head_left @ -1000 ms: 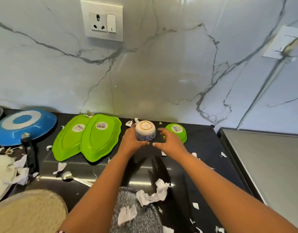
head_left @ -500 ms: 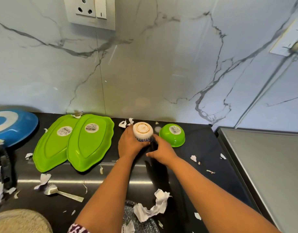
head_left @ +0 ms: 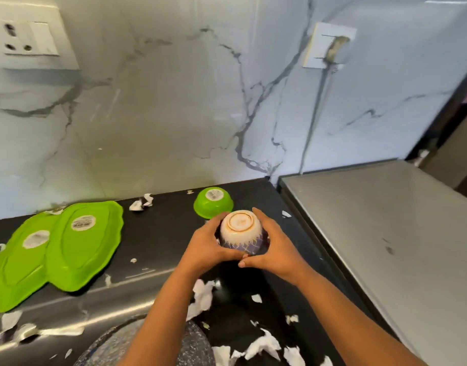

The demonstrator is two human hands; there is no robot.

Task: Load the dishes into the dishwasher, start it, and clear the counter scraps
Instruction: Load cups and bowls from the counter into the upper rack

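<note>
Holding: I see the white-and-blue bowl [head_left: 241,232] upside down, foot ring up, clasped between both hands.
Left hand [head_left: 208,247]: fingers curled round the bowl's left side.
Right hand [head_left: 274,249]: fingers curled round its right side.
Bowl's place: over the dark tabletop [head_left: 163,233], just in front of the overturned green bowl [head_left: 213,203]; whether it touches the tabletop I cannot tell.
Green platters [head_left: 82,244]: two, face down, overlapping, at left.
Scraps: torn paper scraps [head_left: 200,297] strewn on the tabletop nearest me.
</note>
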